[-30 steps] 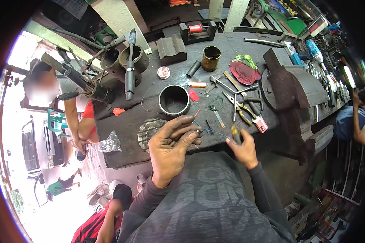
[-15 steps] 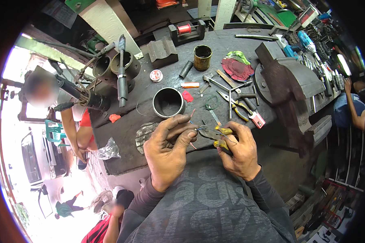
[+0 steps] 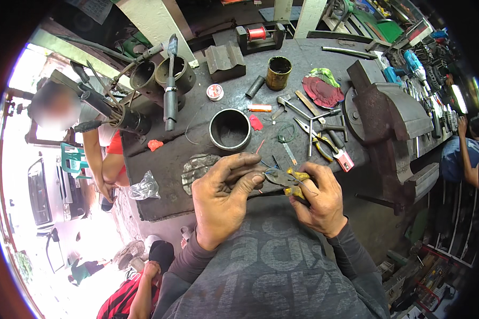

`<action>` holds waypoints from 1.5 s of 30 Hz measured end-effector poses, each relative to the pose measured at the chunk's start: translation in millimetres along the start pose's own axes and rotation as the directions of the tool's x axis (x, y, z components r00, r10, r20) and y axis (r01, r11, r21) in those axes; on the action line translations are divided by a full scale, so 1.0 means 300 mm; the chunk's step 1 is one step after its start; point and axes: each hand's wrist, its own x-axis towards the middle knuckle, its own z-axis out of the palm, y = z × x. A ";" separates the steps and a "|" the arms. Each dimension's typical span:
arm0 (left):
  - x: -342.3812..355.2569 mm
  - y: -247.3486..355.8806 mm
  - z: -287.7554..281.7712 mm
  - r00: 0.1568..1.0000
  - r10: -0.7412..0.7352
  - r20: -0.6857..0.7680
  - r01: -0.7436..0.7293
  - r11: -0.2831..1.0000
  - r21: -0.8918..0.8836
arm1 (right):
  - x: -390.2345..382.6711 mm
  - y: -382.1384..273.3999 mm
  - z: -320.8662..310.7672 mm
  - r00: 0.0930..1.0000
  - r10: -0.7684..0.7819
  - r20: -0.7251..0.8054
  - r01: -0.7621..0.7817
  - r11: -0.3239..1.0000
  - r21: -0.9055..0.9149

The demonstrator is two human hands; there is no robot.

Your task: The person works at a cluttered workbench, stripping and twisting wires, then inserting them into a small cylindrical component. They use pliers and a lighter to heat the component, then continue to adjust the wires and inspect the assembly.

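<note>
A second ago the right hand (image 3: pixel 322 201) was off to the right of the left hand (image 3: pixel 221 202), its yellow-handled tool blurred. Now the pliers (image 3: pixel 279 177) reach across, with their nose right at the left fingertips.

The dark workbench (image 3: pixel 308 58) spreads out beyond both hands. Straight ahead of the left hand stands an open metal cylinder (image 3: pixel 230 140), with a round tub (image 3: pixel 214 92) farther out. Beyond the right hand lie a second pair of pliers (image 3: pixel 323 147) and a red cloth (image 3: pixel 323 93); a heavy vise (image 3: pixel 383 114) sits to that hand's right. Well left of the left hand are a clear plastic bag (image 3: pixel 145 187) and, past the bench, a seated person (image 3: pixel 97 159).

The left thumb and forefinger pinch a thin blue wire (image 3: pixel 266 165), the other fingers curled in behind. The right hand is wrapped around the yellow handles, which stand slightly apart. Whether the nose bites the wire, I cannot tell.
</note>
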 end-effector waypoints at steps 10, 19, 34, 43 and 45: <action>0.019 -0.012 0.012 0.998 -0.054 0.032 0.053 0.998 0.032 | -0.015 0.000 0.016 0.991 0.126 0.043 -0.132 0.966 0.220; 0.026 -0.042 0.014 0.993 -0.100 0.063 0.103 0.993 -0.056 | -0.063 0.058 0.063 0.915 0.360 0.182 -0.403 0.793 0.456; 0.055 -0.233 -0.024 0.978 -0.204 0.055 0.207 0.977 -0.056 | -0.050 0.344 0.276 0.914 0.397 -0.081 -0.405 0.907 -0.118; -0.008 -0.365 0.053 0.917 -0.380 0.122 0.394 0.909 -0.132 | -0.053 0.086 0.226 0.861 0.403 0.309 -0.497 0.540 0.679; 0.006 -0.368 0.053 0.903 -0.400 0.154 0.423 0.892 -0.161 | -0.059 0.098 0.219 0.821 0.455 0.346 -0.551 0.471 0.689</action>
